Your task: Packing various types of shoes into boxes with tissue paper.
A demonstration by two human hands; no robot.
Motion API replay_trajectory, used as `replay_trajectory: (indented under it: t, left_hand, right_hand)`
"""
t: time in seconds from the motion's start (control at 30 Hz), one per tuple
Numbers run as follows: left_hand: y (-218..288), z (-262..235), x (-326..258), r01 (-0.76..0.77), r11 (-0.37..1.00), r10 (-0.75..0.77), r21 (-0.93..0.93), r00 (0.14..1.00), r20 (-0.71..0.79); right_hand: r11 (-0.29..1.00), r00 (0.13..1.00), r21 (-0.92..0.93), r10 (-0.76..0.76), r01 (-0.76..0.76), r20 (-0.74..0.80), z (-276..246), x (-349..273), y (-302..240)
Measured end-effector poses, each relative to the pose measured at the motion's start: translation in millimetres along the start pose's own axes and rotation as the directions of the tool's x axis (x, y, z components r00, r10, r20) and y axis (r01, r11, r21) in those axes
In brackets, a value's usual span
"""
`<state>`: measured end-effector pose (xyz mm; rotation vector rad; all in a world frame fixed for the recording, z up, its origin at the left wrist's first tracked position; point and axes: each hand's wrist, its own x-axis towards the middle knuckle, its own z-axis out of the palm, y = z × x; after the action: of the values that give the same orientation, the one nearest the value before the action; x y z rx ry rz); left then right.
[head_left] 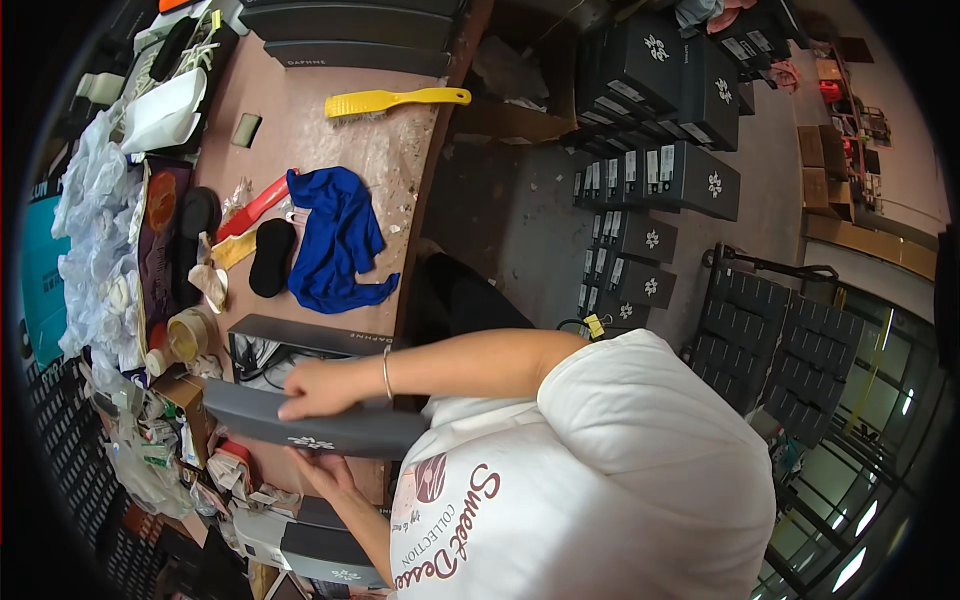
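Note:
A dark grey shoe box [350,338] stands on the workbench, with white paper and dark contents partly showing inside. Its dark grey lid [325,425], marked with a white flower-like emblem, is tilted up along the box's side. My right hand [325,387], a bracelet at its wrist, reaches over the opening with curled fingers and grips the lid's upper edge. Against the lid's outer face, my left hand [325,470] holds it from the other side; part of its fingers is hidden behind the lid. Beside the box lies a crumpled blue cloth [335,240].
A yellow-handled brush [395,100], a black oval pad [272,258] and a red-handled tool [258,203] lie on the workbench [290,130]. Crumpled white tissue [100,240] is heaped along one side. Stacked shoe boxes [640,180] stand on the floor beyond the bench.

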<state>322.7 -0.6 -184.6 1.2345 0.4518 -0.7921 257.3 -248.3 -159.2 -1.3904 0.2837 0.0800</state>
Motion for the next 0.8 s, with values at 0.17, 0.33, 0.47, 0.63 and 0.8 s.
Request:
replay_trajectory:
  t: [0.17,0.33,0.47,0.63,0.8]
  left_hand:
    - [25.7,-100.3,-5.3,-0.107,0.991,0.125,0.085,0.962,-0.241]
    - [62.0,-94.2,-56.2,-0.123,0.704,0.559,0.699,0.704,-0.439]
    - [56.8,-27.7,-31.4,-0.398,0.158,0.671,0.904,0.715,0.197]
    - [15.9,73.4,36.6,-0.59,-0.249,0.407,0.768,0.655,0.636]
    - [-7.0,76.2,69.3,-0.491,-0.503,0.335,0.711,0.648,0.684]
  right_hand:
    - [0.971,0.869,-0.132,-0.111,0.197,0.482,105.0,-24.6,18.5]
    - [0.72,0.954,-0.626,-0.225,0.3,0.199,76.8,-46.6,42.4]
    - [0.528,0.936,-0.792,-0.016,0.306,0.351,54.6,-66.1,78.8]
    - [0.443,0.944,-0.849,-0.281,0.287,0.172,67.1,-67.9,85.0]
    - [0.479,0.932,-0.834,-0.346,0.274,0.108,71.7,-66.4,90.9]
